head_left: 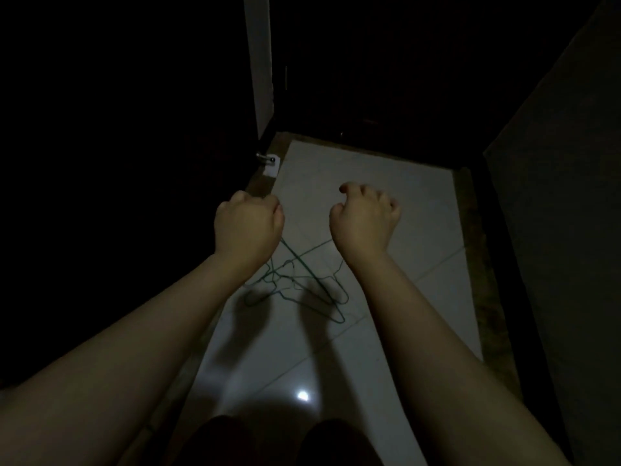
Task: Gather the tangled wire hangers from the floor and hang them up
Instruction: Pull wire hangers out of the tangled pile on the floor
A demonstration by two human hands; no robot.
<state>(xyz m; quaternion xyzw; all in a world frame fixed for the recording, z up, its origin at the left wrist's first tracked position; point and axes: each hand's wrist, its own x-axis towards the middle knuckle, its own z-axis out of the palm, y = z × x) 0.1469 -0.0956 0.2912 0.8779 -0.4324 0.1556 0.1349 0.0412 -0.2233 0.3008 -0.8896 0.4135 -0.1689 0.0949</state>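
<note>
I have both arms stretched out over a pale tiled floor [386,203] in very dim light. The hangers [295,284], thin green wire, sit in a knot at the centre of the frame, between my forearms and below both hands. One wire runs up from the knot toward my left hand [247,223], which is clenched into a fist; it seems to be gripping that wire, though the strand vanishes behind the knuckles, so I cannot be sure. My right hand [364,216] is loosely curled with the fingers [379,196] bent and nothing visibly in them.

The main risk, as I judge it, is the tangle itself: pulling one wire up could drag the whole knot, snag hooks on each other, or let loose hangers drop back and clatter. The darkness makes it worse, since the green wire nearly disappears against shadow, and I could easily grab the wrong loop.

Room is narrow. A dark door or panel fills the left of the frame, with a small metal stop [267,159] at its foot, upper left of the tiles. A dark wall [554,230] closes off the right. Open floor runs only as a strip ahead and back toward my knees at the bottom edge. No rail to hang on is in view.
</note>
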